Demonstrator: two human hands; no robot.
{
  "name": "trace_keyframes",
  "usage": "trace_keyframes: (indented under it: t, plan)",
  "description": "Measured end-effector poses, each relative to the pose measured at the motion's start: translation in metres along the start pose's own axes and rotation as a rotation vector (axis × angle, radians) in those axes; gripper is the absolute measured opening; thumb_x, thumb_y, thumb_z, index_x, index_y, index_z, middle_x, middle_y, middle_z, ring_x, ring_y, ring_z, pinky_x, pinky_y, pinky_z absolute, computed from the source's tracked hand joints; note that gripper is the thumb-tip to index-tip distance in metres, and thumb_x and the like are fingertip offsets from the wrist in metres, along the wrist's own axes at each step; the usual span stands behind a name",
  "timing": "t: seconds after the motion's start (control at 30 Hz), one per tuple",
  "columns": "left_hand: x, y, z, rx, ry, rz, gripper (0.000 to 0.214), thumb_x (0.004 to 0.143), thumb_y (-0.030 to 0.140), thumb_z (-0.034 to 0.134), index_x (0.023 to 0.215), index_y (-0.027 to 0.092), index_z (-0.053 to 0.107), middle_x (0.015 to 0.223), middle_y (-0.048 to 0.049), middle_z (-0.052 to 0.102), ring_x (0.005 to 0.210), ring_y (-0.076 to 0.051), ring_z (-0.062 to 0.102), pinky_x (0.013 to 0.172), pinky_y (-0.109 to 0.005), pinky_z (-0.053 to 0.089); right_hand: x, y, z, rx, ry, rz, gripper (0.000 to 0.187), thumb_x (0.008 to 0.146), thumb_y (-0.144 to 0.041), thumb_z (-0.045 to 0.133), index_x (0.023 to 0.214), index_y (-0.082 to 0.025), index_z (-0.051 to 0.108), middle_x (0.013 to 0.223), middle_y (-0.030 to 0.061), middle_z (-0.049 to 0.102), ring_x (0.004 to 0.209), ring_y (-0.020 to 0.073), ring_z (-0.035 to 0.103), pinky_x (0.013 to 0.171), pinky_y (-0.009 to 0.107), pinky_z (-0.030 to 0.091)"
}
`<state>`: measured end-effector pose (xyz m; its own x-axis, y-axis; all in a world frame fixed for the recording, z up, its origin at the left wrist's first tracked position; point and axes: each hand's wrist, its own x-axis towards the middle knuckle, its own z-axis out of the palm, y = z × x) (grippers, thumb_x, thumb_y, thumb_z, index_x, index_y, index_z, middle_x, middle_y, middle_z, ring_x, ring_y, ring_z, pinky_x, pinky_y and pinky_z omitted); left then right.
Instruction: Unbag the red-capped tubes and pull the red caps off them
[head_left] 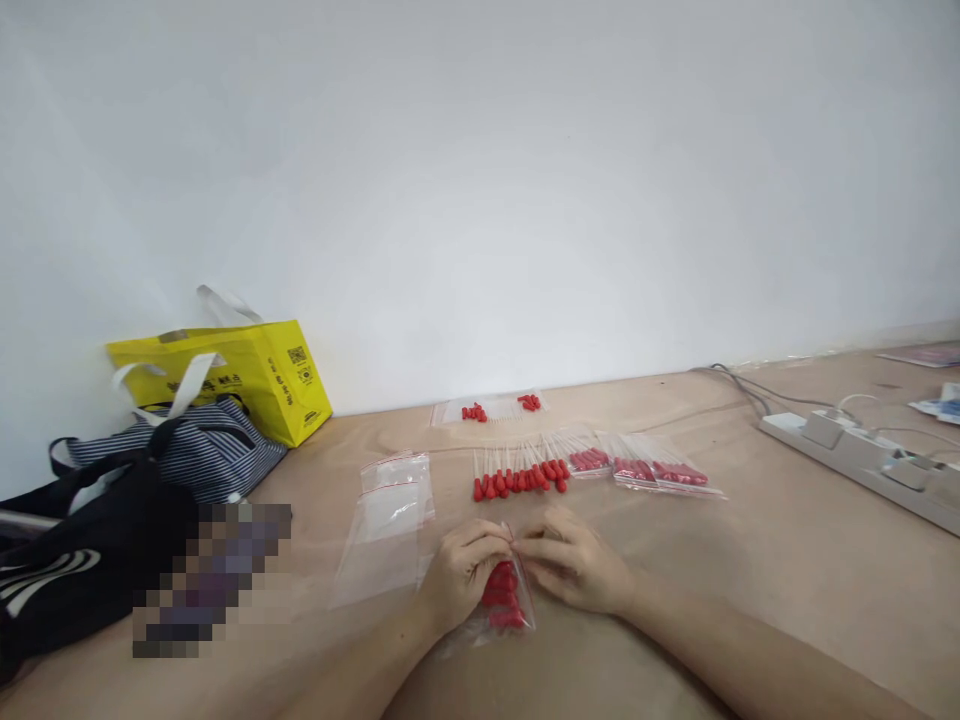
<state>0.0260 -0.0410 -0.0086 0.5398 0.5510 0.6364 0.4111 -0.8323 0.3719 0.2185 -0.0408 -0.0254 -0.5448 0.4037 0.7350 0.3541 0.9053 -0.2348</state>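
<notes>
In the middle of the near table, a clear zip-lock bag (510, 605) with several red-headed pieces inside lies between my hands. My left hand (463, 570) pinches the bag's zip edge near its upper end, fingers curled over part of the bag. My right hand (576, 562) meets it from the other side, thumb and fingertips closed at the same edge. Just beyond my hands, a row of loose thin pale sticks with red heads (517, 480) lies on the table. Flat clear bags (382, 530) are spread left of my left hand.
Filled bags (667, 465) lie right of the loose sticks, and more red-headed sticks (474, 412) sit near the wall. A yellow bag (289, 390), a striped bag (217, 450) and a black bag (90, 570) stand left. A power strip (862, 455) with cables is on the right.
</notes>
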Motion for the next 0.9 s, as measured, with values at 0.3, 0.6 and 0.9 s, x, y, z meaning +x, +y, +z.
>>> trace_keyframes:
  t: [0.3, 0.6, 0.9]
  plan:
    - [0.002, -0.004, -0.002, 0.009, -0.116, 0.011, 0.019, 0.083, 0.012, 0.039, 0.079, 0.017, 0.057, 0.088, -0.0042, 0.062, 0.081, -0.012, 0.056, 0.074, -0.024, 0.044, 0.003, 0.003, 0.005, -0.292, 0.013, -0.368, 0.033, 0.087, -0.012, 0.03, 0.063, -0.016, 0.051, 0.076, 0.003, 0.059, 0.064, 0.0112, 0.045, 0.057, 0.027, 0.033]
    - [0.007, -0.005, -0.005, 0.188, -0.279, 0.173, 0.026, 0.085, 0.011, 0.031, 0.078, 0.016, 0.056, 0.087, -0.0054, 0.059, 0.081, -0.014, 0.051, 0.074, -0.026, 0.042, 0.004, 0.002, 0.007, -0.354, -0.1, -0.385, 0.03, 0.087, -0.01, 0.03, 0.067, -0.014, 0.052, 0.071, 0.0044, 0.058, 0.063, 0.0118, 0.046, 0.059, 0.026, 0.036]
    - [0.008, -0.006, -0.015, 0.153, -0.349, 0.038, 0.027, 0.083, 0.009, 0.03, 0.08, 0.018, 0.055, 0.102, -0.0049, 0.055, 0.092, -0.015, 0.05, 0.081, -0.028, 0.041, 0.003, 0.011, 0.002, -0.354, -0.29, -0.341, 0.027, 0.087, -0.011, 0.03, 0.071, -0.016, 0.052, 0.07, 0.0025, 0.057, 0.062, 0.0123, 0.044, 0.059, 0.027, 0.033]
